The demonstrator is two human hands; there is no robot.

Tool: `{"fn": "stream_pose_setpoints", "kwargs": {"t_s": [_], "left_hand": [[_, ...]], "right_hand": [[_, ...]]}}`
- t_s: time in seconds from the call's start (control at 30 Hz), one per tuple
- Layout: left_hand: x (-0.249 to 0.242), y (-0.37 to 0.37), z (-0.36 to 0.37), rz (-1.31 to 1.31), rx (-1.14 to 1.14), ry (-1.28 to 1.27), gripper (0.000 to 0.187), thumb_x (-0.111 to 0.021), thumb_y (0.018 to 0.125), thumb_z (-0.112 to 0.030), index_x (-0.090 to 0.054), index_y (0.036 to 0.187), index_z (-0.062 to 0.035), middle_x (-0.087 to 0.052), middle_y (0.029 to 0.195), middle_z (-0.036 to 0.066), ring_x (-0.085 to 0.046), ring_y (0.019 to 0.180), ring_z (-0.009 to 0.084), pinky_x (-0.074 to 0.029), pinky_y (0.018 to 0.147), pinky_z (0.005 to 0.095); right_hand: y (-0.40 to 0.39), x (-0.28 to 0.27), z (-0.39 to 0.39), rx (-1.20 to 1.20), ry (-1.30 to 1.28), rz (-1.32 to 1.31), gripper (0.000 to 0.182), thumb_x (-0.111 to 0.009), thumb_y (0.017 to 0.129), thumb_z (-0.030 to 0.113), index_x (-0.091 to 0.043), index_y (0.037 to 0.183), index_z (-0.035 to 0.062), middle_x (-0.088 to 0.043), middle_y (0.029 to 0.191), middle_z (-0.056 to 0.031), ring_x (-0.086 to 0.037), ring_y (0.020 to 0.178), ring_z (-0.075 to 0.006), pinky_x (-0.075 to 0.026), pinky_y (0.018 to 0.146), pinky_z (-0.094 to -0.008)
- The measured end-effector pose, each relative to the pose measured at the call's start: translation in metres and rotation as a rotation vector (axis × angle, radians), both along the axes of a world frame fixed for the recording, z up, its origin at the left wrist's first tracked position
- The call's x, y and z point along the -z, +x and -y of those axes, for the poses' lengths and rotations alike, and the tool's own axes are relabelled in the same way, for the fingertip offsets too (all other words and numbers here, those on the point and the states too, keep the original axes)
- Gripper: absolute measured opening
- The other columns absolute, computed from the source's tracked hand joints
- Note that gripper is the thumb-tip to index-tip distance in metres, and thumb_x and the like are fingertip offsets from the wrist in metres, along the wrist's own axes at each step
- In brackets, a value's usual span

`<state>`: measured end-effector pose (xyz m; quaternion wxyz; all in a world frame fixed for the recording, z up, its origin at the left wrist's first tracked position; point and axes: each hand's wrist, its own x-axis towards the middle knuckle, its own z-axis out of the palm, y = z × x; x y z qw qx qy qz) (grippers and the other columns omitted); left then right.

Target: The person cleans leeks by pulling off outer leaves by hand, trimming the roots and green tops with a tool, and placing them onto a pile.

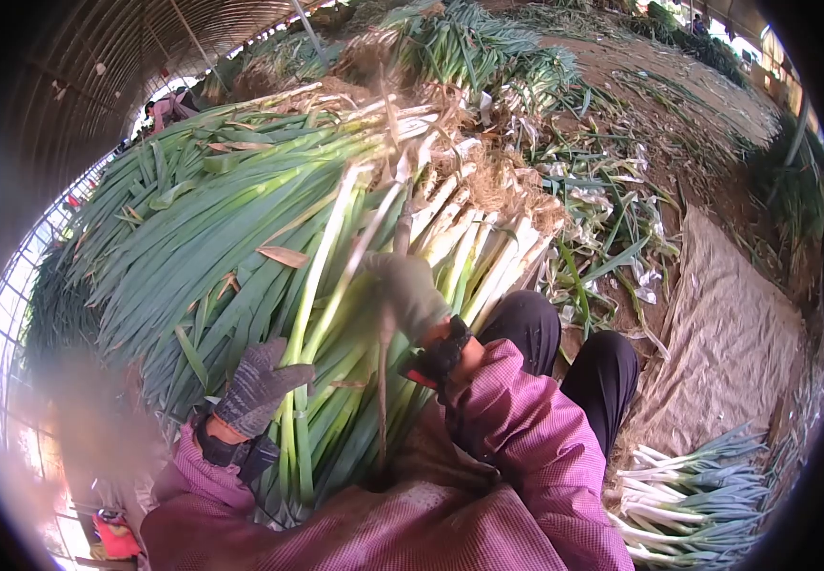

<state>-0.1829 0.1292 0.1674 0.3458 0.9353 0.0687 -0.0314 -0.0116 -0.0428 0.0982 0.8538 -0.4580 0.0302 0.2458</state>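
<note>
My left hand point(255, 388), in a grey knit glove, is closed round the lower leafy part of a long green onion point(320, 257), with the thumb across the stalk. The onion's pale end points up and away. My right hand point(406, 290), also gloved, is over the stalks to the right, blurred by motion; its fingers cannot be made out. Under and beyond both hands lies a big pile of green onions point(193, 209), dark leaves to the left and white stems with roots to the right.
Root ends and trimmed leaves point(612, 219) litter the ground right of the pile. Near my knees lies a brown cloth point(731, 324). Cleaned green onions point(683, 495) lie at lower right. More onion bundles point(479, 48) stand farther back. Another person point(172, 108) bends at far left.
</note>
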Motion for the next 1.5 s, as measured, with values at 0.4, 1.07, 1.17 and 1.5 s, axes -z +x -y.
{"fn": "stream_pose_setpoints", "kwargs": {"t_s": [0.4, 1.07, 1.17, 1.5], "left_hand": [[-0.001, -0.046, -0.005, -0.151, -0.258, -0.666, 0.026, -0.065, 0.08, -0.019, -0.064, 0.093, 0.0033, -0.066, 0.075, 0.01, -0.061, 0.065, 0.0168, -0.048, 0.063, 0.0293], [0.042, -0.098, 0.01, 0.034, 0.255, 0.082, 0.03, -0.073, 0.079, -0.025, -0.062, 0.09, 0.0014, -0.064, 0.073, 0.018, -0.059, 0.058, 0.0345, -0.047, 0.056, 0.0439], [0.048, -0.104, 0.01, 0.185, 0.357, 0.326, 0.028, -0.073, 0.074, -0.022, -0.065, 0.092, -0.0028, -0.062, 0.083, 0.022, -0.057, 0.061, 0.0375, -0.045, 0.056, 0.047], [0.027, -0.112, -0.004, 0.179, 0.476, 0.096, 0.023, -0.071, 0.08, -0.018, -0.064, 0.095, -0.003, -0.062, 0.071, 0.014, -0.061, 0.063, 0.0324, -0.047, 0.055, 0.043]], "right_hand": [[-0.036, 0.034, -0.005, -0.109, -0.15, 0.202, 0.024, -0.071, 0.082, 0.018, -0.061, 0.086, -0.004, -0.056, 0.065, -0.0053, -0.051, 0.048, -0.015, -0.041, 0.043, -0.03], [0.002, 0.035, 0.169, 0.297, -0.36, 0.457, 0.04, -0.057, 0.092, 0.035, -0.052, 0.113, 0.0014, -0.058, 0.098, -0.007, -0.058, 0.073, -0.0166, -0.049, 0.058, -0.0297], [0.086, 0.103, 0.191, 0.295, -0.094, 0.25, 0.024, -0.049, 0.097, 0.028, -0.06, 0.096, 0.0068, -0.057, 0.081, -0.0029, -0.054, 0.062, -0.0147, -0.045, 0.05, -0.0281], [0.056, -0.025, 0.17, 0.24, -0.99, 1.229, 0.104, -0.085, 0.067, 0.011, -0.023, 0.15, 0.0033, -0.03, 0.152, -0.0206, -0.03, 0.141, -0.0301, -0.039, 0.112, -0.0405]]}}
